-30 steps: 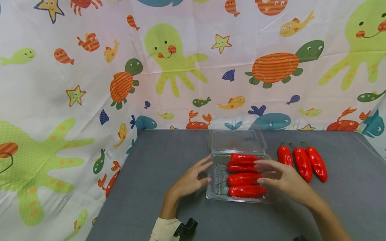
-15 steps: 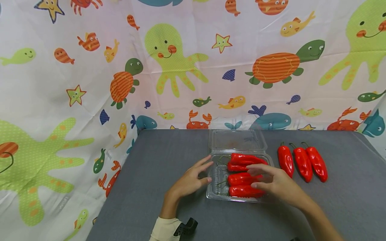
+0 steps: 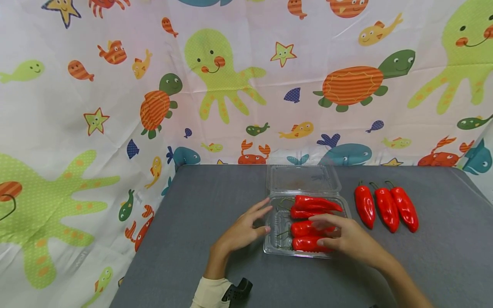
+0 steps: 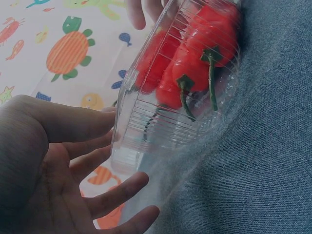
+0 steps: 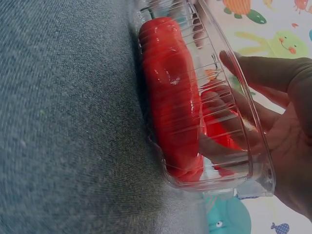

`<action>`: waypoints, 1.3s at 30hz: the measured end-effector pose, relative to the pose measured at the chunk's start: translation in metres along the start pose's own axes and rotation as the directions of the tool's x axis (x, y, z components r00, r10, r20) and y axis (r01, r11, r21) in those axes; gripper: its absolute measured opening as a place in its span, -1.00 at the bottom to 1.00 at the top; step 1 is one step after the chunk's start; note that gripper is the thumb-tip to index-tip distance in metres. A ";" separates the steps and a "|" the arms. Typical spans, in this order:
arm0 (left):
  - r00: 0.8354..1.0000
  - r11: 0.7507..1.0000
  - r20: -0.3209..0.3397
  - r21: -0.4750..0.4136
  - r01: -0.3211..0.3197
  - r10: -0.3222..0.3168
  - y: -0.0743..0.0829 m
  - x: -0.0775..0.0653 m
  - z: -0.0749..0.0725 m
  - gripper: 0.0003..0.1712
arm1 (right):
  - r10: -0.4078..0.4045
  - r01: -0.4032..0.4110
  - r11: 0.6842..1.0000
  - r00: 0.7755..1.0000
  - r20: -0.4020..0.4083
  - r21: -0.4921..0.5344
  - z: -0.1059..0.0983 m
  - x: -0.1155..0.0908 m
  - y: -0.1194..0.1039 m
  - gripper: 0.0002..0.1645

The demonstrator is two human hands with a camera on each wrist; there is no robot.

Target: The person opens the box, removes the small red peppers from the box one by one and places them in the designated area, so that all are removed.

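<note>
A clear plastic clamshell box (image 3: 280, 219) lies open on the grey table. Several glossy red peppers (image 3: 302, 229) with green stems lie crosswise in it, stems to the left. My left hand (image 3: 246, 229) is at the box's left side, fingers spread; in the left wrist view, its thumb and a finger (image 4: 95, 122) touch or nearly touch the wall. Over the right half of the box is my right hand (image 3: 348, 237), covering part of the lower peppers. Through the clear wall in the right wrist view, its loosely bent fingers (image 5: 222, 117) reach in beside a pepper (image 5: 170, 92).
The clear lid (image 3: 302, 182) is folded back behind the box. Three more red peppers (image 3: 387, 209) lie on the table (image 3: 215, 192) to the right. A patterned cloth (image 3: 246, 85) with sea animals hangs behind and to the left of the table.
My right hand has moved left and slightly down over the box, uncovering the right end of the top pepper and the leftmost loose pepper. The left hand has stayed put.
</note>
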State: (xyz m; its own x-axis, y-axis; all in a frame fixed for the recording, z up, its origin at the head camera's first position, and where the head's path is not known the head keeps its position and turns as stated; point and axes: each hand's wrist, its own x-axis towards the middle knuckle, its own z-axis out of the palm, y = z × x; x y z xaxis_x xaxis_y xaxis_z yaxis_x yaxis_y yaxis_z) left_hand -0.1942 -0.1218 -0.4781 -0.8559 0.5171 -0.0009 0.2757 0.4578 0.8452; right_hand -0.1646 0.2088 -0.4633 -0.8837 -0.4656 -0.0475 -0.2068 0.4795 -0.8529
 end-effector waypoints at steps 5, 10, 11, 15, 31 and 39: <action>1.000 1.000 0.000 0.000 -0.001 0.001 0.001 0.000 0.000 -0.26 | -0.004 0.004 1.000 1.000 0.024 0.010 0.002 0.002 0.000 -0.32; 1.000 1.000 -0.004 -0.001 -0.005 0.005 0.001 -0.001 0.000 -0.26 | 0.003 -0.003 1.000 0.999 0.046 -0.001 0.003 0.004 0.003 -0.33; 1.000 1.000 -0.005 0.000 -0.006 0.006 0.001 -0.001 0.000 -0.26 | -0.002 0.003 1.000 0.999 0.049 -0.005 0.003 0.004 0.004 -0.33; 1.000 1.000 -0.003 -0.001 -0.008 0.008 0.001 -0.001 -0.001 -0.26 | -0.008 0.009 1.000 0.999 0.053 -0.027 0.004 0.005 0.005 -0.33; 1.000 1.000 -0.002 -0.009 0.000 0.000 0.001 -0.001 0.000 -0.26 | 0.020 -0.015 0.997 0.997 0.078 -0.071 0.006 0.005 0.003 -0.34; 1.000 1.000 0.001 -0.003 0.004 -0.004 0.000 0.000 0.000 -0.26 | 0.030 -0.023 0.996 0.996 0.081 -0.081 0.007 0.005 0.004 -0.34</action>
State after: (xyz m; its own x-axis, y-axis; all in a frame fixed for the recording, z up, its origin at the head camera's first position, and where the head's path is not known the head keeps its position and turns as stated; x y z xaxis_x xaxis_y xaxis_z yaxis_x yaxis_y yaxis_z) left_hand -0.1941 -0.1215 -0.4782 -0.8566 0.5159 -0.0042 0.2714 0.4575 0.8467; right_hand -0.1671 0.2032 -0.4710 -0.8528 -0.5094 -0.1148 -0.2195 0.5492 -0.8063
